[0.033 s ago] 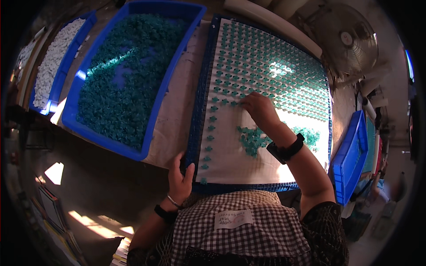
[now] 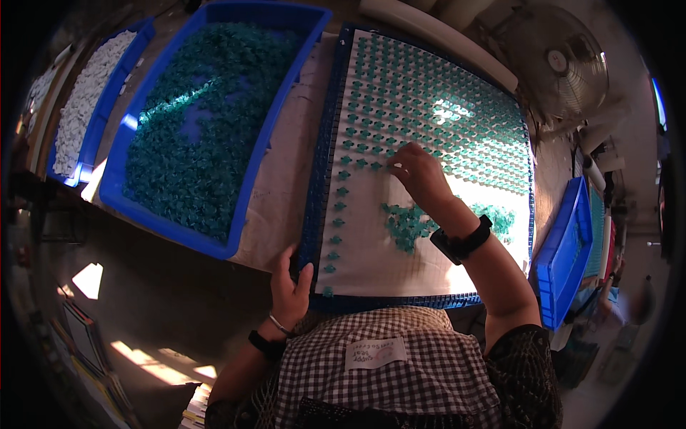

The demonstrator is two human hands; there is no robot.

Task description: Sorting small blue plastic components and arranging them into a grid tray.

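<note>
My right hand (image 2: 421, 175) reaches over a white sheet (image 2: 357, 250) on a blue-edged board, its fingers pinched together just above the surface. Whatever sits between those fingertips is too small to make out. Just left of them lies a small green translucent piece (image 2: 376, 166), at the end of a partly laid row. Similar pieces cover the far part of the sheet in even rows, and one column runs down its left side. Beneath my right wrist is a loose heap of green pieces (image 2: 409, 226). My left hand (image 2: 289, 297) rests at the board's left edge (image 2: 309, 243), thumb and fingers apart.
On the left stands a large blue tray (image 2: 246, 207) of green pieces, with a narrower blue tray (image 2: 91, 154) of white pieces beyond it. A smaller blue bin (image 2: 564, 257) is at the right. A fan (image 2: 561, 64) and a long pale roll (image 2: 443, 39) are behind the board.
My right hand's fingertips have shifted very slightly to the right, away from the green piece at the row's end. The left hand has stayed in place.
</note>
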